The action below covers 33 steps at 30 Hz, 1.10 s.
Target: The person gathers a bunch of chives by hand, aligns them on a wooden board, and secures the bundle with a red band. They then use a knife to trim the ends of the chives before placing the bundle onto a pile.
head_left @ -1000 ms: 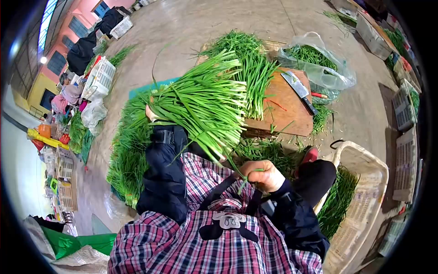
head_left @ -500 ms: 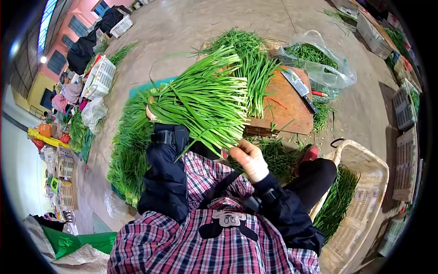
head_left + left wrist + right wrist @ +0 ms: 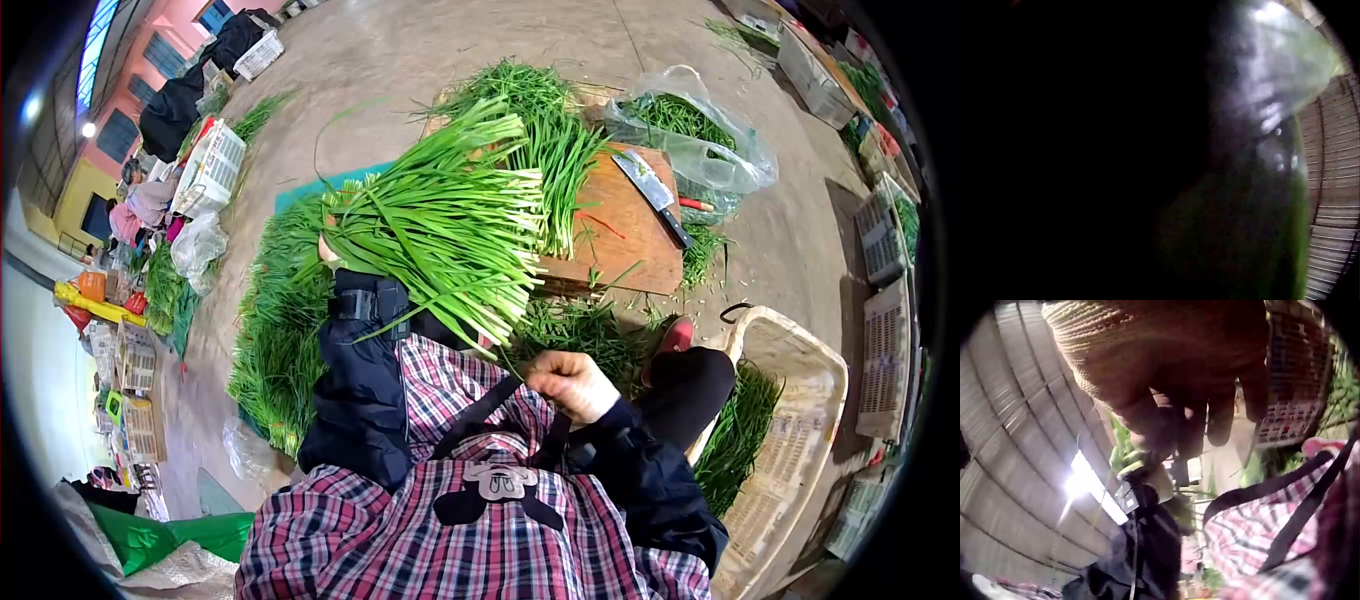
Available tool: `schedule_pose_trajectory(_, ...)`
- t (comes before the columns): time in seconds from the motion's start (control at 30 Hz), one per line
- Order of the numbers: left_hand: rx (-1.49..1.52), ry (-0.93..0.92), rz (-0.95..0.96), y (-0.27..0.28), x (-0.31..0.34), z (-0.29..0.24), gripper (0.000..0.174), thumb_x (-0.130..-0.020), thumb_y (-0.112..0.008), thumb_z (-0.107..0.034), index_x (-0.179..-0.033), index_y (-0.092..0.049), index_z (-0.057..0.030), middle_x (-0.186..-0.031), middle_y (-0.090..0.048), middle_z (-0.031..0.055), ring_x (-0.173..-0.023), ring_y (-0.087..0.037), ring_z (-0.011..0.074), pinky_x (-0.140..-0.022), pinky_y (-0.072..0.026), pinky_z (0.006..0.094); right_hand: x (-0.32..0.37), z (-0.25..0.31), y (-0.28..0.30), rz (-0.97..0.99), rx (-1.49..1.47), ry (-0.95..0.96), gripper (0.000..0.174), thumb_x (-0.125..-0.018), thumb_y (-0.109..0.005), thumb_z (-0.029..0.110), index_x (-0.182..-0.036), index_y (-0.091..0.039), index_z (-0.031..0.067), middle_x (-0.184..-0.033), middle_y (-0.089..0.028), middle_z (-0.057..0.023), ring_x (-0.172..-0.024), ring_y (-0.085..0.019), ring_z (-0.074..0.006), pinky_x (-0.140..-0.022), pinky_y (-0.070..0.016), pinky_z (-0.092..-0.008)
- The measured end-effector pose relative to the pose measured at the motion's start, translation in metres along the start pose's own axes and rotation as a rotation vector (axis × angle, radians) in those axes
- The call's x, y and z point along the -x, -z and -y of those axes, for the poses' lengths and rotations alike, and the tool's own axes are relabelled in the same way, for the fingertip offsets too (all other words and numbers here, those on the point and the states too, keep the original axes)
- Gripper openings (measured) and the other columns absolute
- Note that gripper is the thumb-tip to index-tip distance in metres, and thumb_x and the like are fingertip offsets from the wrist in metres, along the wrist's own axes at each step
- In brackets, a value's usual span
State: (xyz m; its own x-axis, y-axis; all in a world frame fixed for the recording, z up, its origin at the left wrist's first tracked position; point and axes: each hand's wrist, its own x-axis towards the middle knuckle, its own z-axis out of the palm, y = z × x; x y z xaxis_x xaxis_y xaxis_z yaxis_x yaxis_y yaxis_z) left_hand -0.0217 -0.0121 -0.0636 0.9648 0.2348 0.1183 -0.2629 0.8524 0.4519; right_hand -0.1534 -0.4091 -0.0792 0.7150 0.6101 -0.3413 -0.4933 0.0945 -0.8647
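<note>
A large bunch of garlic chives (image 3: 440, 230) lies across my left forearm, its pale cut ends fanned toward the right. My left hand (image 3: 328, 250) grips the bunch from its leafy side, and leaves hide most of the fingers. Just below the pale ends, my right hand (image 3: 572, 385) pinches a thin chive blade (image 3: 510, 364) between thumb and curled fingers. In the right wrist view the right hand (image 3: 1179, 375) appears dark and close, fingers pointing down. The left wrist view is mostly black, with a blurred green edge (image 3: 1300, 225).
On the wooden board (image 3: 635, 235) are a knife (image 3: 650, 195) and another chive pile (image 3: 555, 150). A clear plastic bag (image 3: 720, 165) of greens stands behind it. To my right is a plastic crate (image 3: 800, 400) holding greens; a big chive heap (image 3: 275, 330) lies to my left.
My right hand let go of one blade, reached up to the pale stem ends, then drew back down and right with another thin blade. The left hand and bunch stayed nearly still.
</note>
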Motion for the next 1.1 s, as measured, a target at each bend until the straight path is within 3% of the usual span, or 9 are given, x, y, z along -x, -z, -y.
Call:
schedule_pose_trajectory(0.1,0.003,0.009,0.006,-0.001,0.000,-0.004,0.034,-0.089,-0.050,-0.028,-0.109,-0.059,-0.0020,-0.107,-0.062,0.0194,-0.101,-0.056,0.0386,-0.088,-0.0449,0.0568,0.011,0.001,0.027,-0.327,1.320,0.295,0.027,-0.066,-0.069,0.016,-0.092,-0.067,0.0107,-0.102,-0.063,-0.0113,-0.103,-0.054,-0.0356,-0.089,-0.0439,-0.0421)
schedule_pose_trajectory(0.23,0.014,0.024,0.031,-0.006,-0.001,-0.008,0.034,-0.089,-0.051,-0.028,-0.108,-0.060,-0.0021,-0.106,-0.062,0.0192,-0.102,-0.056,0.0385,-0.089,-0.0446,0.0569,-0.001,0.017,0.008,-0.306,-0.121,0.231,0.038,-0.079,-0.069,0.021,-0.111,-0.061,0.0021,-0.121,-0.057,-0.0086,-0.109,-0.052,-0.0183,-0.094,-0.0397,-0.0306)
schedule_pose_trajectory(0.33,0.037,-0.011,0.093,-0.011,-0.002,-0.009,0.034,-0.089,-0.050,-0.029,-0.107,-0.061,-0.0018,-0.106,-0.062,0.0197,-0.104,-0.055,0.0382,-0.089,-0.0445,0.0571,-0.009,0.039,-0.020,-0.199,-0.461,0.167,0.032,-0.086,-0.063,0.019,-0.112,-0.060,0.0004,-0.083,-0.063,-0.0033,-0.070,-0.057,-0.0102,-0.065,-0.0470,-0.0228)
schedule_pose_trajectory(0.4,0.053,-0.033,0.132,-0.019,0.002,-0.005,0.035,-0.089,-0.050,-0.030,-0.105,-0.061,-0.0017,-0.105,-0.062,0.0200,-0.106,-0.054,0.0379,-0.089,-0.0443,0.0573,-0.018,0.046,-0.028,-0.122,-0.465,0.040,0.034,-0.089,-0.060,0.023,-0.114,-0.058,0.0014,-0.059,-0.054,-0.0010,-0.041,-0.045,-0.0100,-0.037,-0.0357,-0.0224)
schedule_pose_trajectory(0.53,-0.099,-0.061,0.015,-0.063,0.017,0.007,0.041,-0.091,-0.042,-0.036,-0.100,-0.065,-0.0032,-0.105,-0.064,0.0181,-0.115,-0.049,0.0396,-0.093,-0.0416,0.0592,-0.034,0.047,-0.033,-0.042,-0.610,-0.114,0.024,-0.088,-0.060,0.026,-0.104,-0.059,0.0075,-0.051,-0.046,0.0010,-0.039,-0.040,-0.0084,-0.035,-0.0281,-0.0233)
schedule_pose_trajectory(0.6,-0.039,-0.078,0.282,-0.072,0.022,0.013,0.042,-0.092,-0.040,-0.035,-0.101,-0.064,-0.0020,-0.107,-0.063,0.0200,-0.116,-0.048,0.0410,-0.095,-0.0399,0.0602,-0.044,0.047,-0.030,0.095,-0.562,-0.057,0.023,-0.087,-0.063,0.031,-0.096,-0.058,0.0107,-0.047,-0.044,0.0007,-0.036,-0.038,-0.0102,-0.034,-0.0267,-0.0248)
schedule_pose_trajectory(0.73,0.005,-0.009,0.185,-0.080,0.034,0.017,0.044,-0.093,-0.039,-0.036,-0.106,-0.061,-0.0003,-0.109,-0.061,0.0236,-0.116,-0.048,0.0394,-0.093,-0.0423,0.0598,-0.072,0.029,-0.034,0.024,-0.771,-0.142,0.028,-0.087,-0.060,0.041,-0.097,-0.057,0.0152,-0.046,-0.039,0.0023,-0.037,-0.033,-0.0088,-0.035,-0.0249,-0.0239)
schedule_pose_trajectory(0.93,-0.020,0.041,0.164,-0.072,0.035,0.012,0.044,-0.093,-0.040,-0.036,-0.107,-0.060,0.0000,-0.110,-0.060,0.0238,-0.115,-0.049,0.0395,-0.093,-0.0429,0.0591,-0.068,0.031,-0.055,0.147,-0.881,0.096,0.031,-0.088,-0.059,0.042,-0.096,-0.059,0.0117,-0.050,-0.043,0.0033,-0.040,-0.033,-0.0090,-0.039,-0.0241,-0.0230)
schedule_pose_trajectory(1.1,-0.050,0.071,0.131,-0.054,0.027,-0.001,0.044,-0.093,-0.040,-0.037,-0.109,-0.060,0.0002,-0.111,-0.060,0.0239,-0.114,-0.050,0.0396,-0.092,-0.0434,0.0585,-0.047,0.012,-0.032,0.278,-0.737,0.259,0.036,-0.085,-0.062,0.039,-0.083,-0.059,0.0031,-0.052,-0.049,-0.0027,-0.042,-0.042,-0.0142,-0.041,-0.0329,-0.0271)
